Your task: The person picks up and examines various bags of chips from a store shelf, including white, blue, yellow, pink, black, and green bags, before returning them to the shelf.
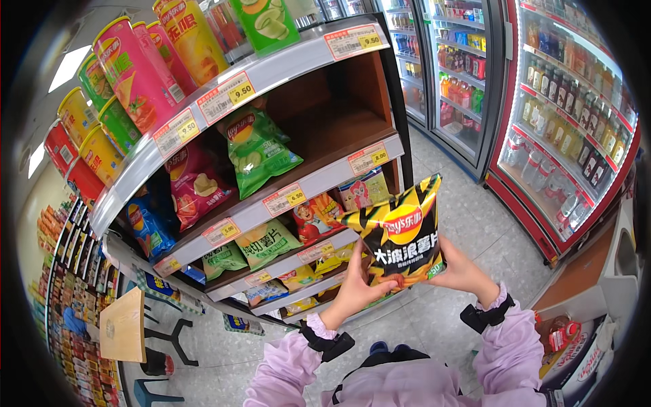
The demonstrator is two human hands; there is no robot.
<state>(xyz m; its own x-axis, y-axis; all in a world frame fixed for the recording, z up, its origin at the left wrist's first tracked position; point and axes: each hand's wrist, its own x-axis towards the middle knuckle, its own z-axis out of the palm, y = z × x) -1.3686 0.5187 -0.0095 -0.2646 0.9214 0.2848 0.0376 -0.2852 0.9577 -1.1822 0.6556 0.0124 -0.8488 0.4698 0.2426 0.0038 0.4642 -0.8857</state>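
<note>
A black and yellow bag of Lay's potato chips (407,236) is held upright between my two hands, its printed front towards me. My left hand (358,285) grips the lower left side, with the thumb across the front. At the lower right edge, my right hand (460,267) holds the bag, its fingers partly hidden behind it. Just left of the bag stands a shelf unit. On its upper tier are a green chip bag (259,152), a pink chip bag (196,188) and a blue chip bag (149,229). Bare brown shelf board (330,127) shows right of the green bag.
Chip canisters (135,76) stand on the unit's top. Smaller snack bags (267,244) fill lower tiers. A red drinks fridge (488,183) is at the right, a wooden table (122,325) at the lower left, and a carton (574,351) with bottles at the lower right.
</note>
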